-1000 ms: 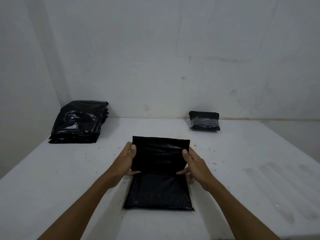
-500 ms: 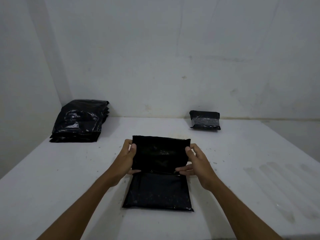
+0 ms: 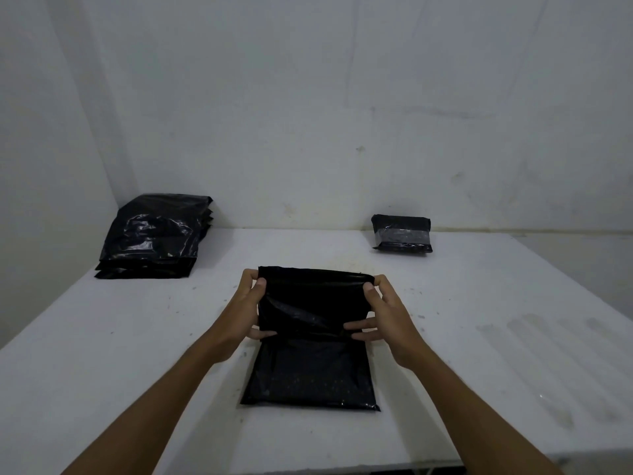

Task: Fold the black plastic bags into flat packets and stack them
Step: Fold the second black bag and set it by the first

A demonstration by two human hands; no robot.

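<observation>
A black bag (image 3: 310, 358) lies on the white surface (image 3: 102, 337) in front of the person, near the middle. Its near half rests flat on the surface, and its far half is lifted and stands up toward the camera, creased along a line across the middle.

The left hand (image 3: 239, 310) holds the raised flap at its left edge. The thumb is curled over the top left corner on the near face, and the fingers go round behind it, with fingertips showing at the lower left of the flap by the crease. So the left grip is closed on the bag.

The right hand (image 3: 383, 313) holds the right edge the same way. Its thumb presses the top right corner, an index finger hooks over the top edge, and two fingers reach in along the crease at the lower right. The right grip is also closed on the bag.

At the far left, against the wall (image 3: 308, 114), sits a stack (image 3: 154, 238) of glossy black bags, well apart from the hands. At the far right, near the wall, a small black packet (image 3: 401, 233) with a grey band across its face lies on the surface.
</observation>
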